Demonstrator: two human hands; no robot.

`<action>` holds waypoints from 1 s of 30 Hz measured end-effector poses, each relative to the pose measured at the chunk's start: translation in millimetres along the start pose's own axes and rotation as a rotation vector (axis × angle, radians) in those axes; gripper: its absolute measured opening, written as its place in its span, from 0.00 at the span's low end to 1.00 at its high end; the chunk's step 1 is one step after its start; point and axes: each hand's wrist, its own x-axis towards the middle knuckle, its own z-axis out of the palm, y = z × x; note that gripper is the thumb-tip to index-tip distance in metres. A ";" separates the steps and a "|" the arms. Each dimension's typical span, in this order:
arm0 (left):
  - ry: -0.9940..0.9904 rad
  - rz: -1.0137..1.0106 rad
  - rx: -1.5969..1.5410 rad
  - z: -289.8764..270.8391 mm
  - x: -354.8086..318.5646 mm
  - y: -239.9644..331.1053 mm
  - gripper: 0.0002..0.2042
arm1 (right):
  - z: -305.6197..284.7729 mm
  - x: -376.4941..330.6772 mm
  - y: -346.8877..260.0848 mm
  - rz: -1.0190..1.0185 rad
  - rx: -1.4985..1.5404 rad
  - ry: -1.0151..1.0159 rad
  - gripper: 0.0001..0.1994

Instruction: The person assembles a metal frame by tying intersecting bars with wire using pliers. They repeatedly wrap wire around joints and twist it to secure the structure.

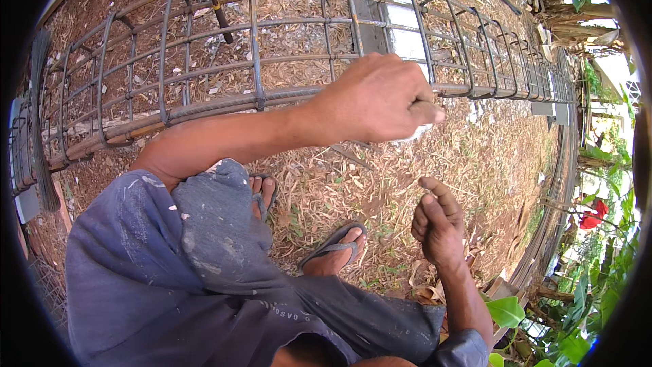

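Hidden and unclear parts of an outdoor scene with a long steel rebar cage.

The left hand (377, 98) covers part of the rebar cage (204, 68); whatever its fingers pinch is too small to identify. The cage's far right end blurs toward the rim. The right hand (438, 224) curls, hiding its palm.

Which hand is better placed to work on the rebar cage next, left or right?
Probably the left hand: it is raised right in front of the rebar cage, fist closed, seemingly pinching something thin. The right hand hangs lower over the leaf-strewn ground, fingers curled, apart from the bars.
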 end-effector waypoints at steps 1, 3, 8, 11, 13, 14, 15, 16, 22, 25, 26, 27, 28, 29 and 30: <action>0.125 -0.012 -0.027 -9.7 -4.5 -3.4 0.18 | -1.5 10.0 10.2 0.113 -0.052 -0.004 0.16; 0.361 -0.039 -0.080 -20.5 -9.8 -13.6 0.16 | 5.2 36.5 33.1 0.229 0.027 0.041 0.15; 0.480 -0.007 0.160 -55.9 -16.6 -35.0 0.15 | 57.5 107.8 50.8 0.055 0.408 -0.013 0.15; 0.332 -0.088 0.242 -61.1 -5.9 -36.6 0.18 | 97.3 151.2 47.5 -0.115 0.627 0.036 0.14; 0.256 -0.115 0.231 -55.7 0.6 -43.5 0.20 | 113.1 167.1 39.0 -0.154 0.720 0.007 0.13; 0.267 -0.099 0.269 -49.2 1.3 -48.6 0.20 | 121.1 169.8 37.7 -0.173 0.773 -0.012 0.13; 0.280 -0.084 0.313 -42.6 1.4 -56.0 0.20 | 123.9 171.9 40.3 -0.182 0.733 -0.040 0.12; 0.298 -0.066 0.351 -38.3 3.7 -57.8 0.21 | 117.3 175.0 44.9 -0.195 0.684 -0.067 0.11; 0.146 -0.320 0.133 -17.7 5.4 -12.1 0.24 | 106.9 180.7 41.5 -0.335 0.409 -0.067 0.11; 0.288 -0.383 -0.005 -4.8 -1.7 -3.1 0.18 | 108.5 176.9 40.5 -0.298 0.431 -0.052 0.12; 0.346 -0.379 -0.058 -0.9 -5.0 -1.8 0.15 | 112.1 173.0 41.5 -0.285 0.448 -0.053 0.12; 0.355 -0.390 -0.062 1.4 -5.5 -1.0 0.14 | 113.0 171.9 42.5 -0.275 0.462 -0.053 0.13; 0.364 -0.399 -0.066 3.4 -5.7 -0.5 0.14 | 113.0 176.7 44.7 -0.258 0.473 -0.054 0.14; 0.373 -0.408 -0.071 5.2 -5.4 0.0 0.14 | 110.8 179.6 43.6 -0.264 0.459 -0.083 0.12; 0.390 -0.374 -0.052 5.7 -6.0 -1.1 0.13 | 110.8 180.1 41.2 -0.267 0.446 -0.116 0.10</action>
